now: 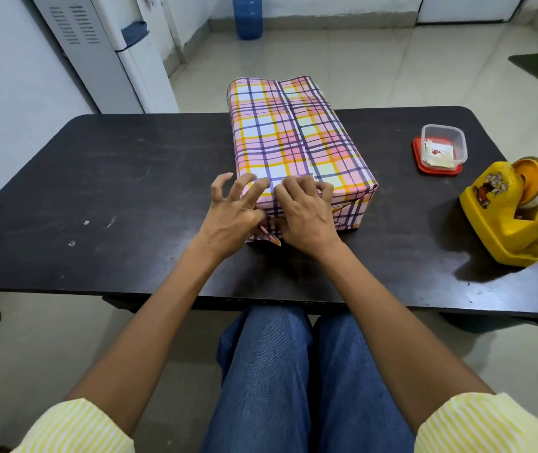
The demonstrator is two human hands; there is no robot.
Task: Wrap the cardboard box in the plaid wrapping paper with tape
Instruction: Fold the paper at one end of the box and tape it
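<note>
Hands come first, close together at the near end of the cardboard box point(293, 138). No bare cardboard shows, because the plaid wrapping paper point(352, 207) covers all of it.

The left hand point(231, 212) is spread wide with bent fingers. One fingertip touches the top of the paper and the others lift off it, so it holds nothing.

The right hand point(306, 214) has its fingers curled over the near top edge. It holds the folded paper down there, but I cannot see its thumb.

A small pointy flap point(270, 238) sticks out loose under the hands.

The box lies on the dark table point(114, 191). Its long side runs straight away from the person. A paper seam point(297, 132) runs down the middle of the top the same way. The far end pokes out past the far edge of the table, and I think that end is not folded yet.

Off to the right sits the yellow tape holder point(509, 210), well apart from the box. A clear tub point(442, 147) sits beyond it.

The tape is on the right hand's side. So I think the right hand should fetch it while the left hand takes over holding the fold.
</note>
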